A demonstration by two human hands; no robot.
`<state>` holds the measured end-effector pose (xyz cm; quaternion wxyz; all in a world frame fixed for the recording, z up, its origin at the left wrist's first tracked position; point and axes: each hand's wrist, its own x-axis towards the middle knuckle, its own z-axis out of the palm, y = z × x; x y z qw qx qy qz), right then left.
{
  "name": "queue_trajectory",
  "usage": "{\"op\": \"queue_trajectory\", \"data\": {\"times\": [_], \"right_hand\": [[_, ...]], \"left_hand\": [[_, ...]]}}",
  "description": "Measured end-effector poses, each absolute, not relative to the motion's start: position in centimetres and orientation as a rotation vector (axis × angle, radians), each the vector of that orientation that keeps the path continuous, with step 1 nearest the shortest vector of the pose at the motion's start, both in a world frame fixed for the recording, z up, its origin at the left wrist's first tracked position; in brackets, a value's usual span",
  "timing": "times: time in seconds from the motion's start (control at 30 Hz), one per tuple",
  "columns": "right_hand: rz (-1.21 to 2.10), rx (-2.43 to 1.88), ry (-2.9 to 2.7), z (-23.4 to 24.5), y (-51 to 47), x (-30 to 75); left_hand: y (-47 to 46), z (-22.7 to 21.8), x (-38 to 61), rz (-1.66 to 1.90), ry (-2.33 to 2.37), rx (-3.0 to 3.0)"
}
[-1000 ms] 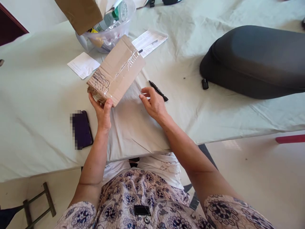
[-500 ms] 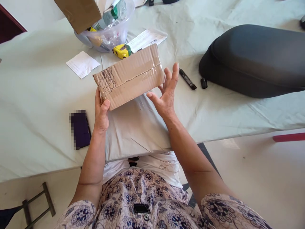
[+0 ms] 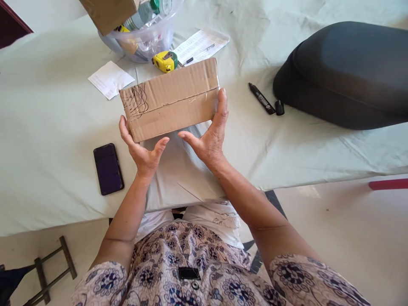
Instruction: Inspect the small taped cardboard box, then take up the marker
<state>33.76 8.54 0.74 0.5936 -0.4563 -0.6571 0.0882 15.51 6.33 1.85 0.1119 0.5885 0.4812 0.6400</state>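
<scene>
Cardboard box (image 3: pixel 170 98), tape measure (image 3: pixel 165 61) behind, phone (image 3: pixel 108 168) left

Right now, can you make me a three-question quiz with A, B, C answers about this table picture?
1. Where is the phone?
A. on the table, beside the left hand
B. on top of the cardboard box
C. inside the plastic bowl

2. What colour is the tape measure?
A. red
B. yellow
C. white

3. How is the black marker?
A. capped
B. held by the right hand
C. uncapped, with its cap lying beside it

Answers: 1 A, the phone lies flat on the cloth near that hand. 2 B, its case is bright yellow. 3 C, the cap sits apart at the marker's end, and both hands hold the box.
</scene>
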Motion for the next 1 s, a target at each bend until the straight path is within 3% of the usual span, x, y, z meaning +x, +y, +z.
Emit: {"op": "queue_trajectory", "data": {"times": [0.27,0.67,1.0], "right_hand": [[0.065,-1.072,-1.49,0.5,8.6,33.7],[0.456,-0.914,-1.368,0.1,10.5,35.4],[0.512,-0.994,-1.453,-2.9,14.2,36.6]], "left_hand": [[6.6,1.5,15.5,1.938,1.473,1.665],[7.8,1.7,13.2,2.031,1.375,1.438],[10.2,-0.1,10.8,2.009,1.533,1.403]]}}
